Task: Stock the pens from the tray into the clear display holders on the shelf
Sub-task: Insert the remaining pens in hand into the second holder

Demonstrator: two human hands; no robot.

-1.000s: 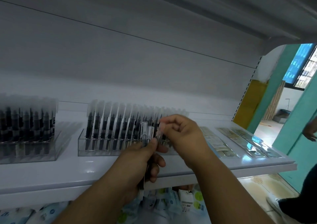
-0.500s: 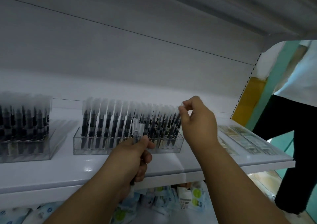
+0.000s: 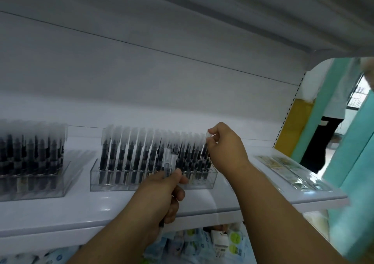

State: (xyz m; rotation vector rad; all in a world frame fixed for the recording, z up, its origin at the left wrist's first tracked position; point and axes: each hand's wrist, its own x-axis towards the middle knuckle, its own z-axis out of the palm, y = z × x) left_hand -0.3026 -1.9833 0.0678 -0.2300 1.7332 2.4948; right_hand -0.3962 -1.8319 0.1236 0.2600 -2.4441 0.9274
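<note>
Right hand (image 3: 224, 148) pinches a pen (image 3: 204, 149) into the holder's (image 3: 153, 179) end slot; left hand (image 3: 162, 193) clamps spare pens (image 3: 169, 162) ready.

On the white metal shelf (image 3: 113, 209), the clear plastic pen holder (image 3: 141, 181) stands between another clear plastic holder (image 3: 36, 187) at left and flat clear-wrapped packets (image 3: 291, 168) at right.

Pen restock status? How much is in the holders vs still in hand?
Done: the middle clear plastic display holder looks nearly full of black pens with frosted caps, and the left clear holder is also stocked. In hand: the right hand pinches one pen at the middle holder's right end; the left hand grips a small bundle of pens. Left: that bundle.
</note>
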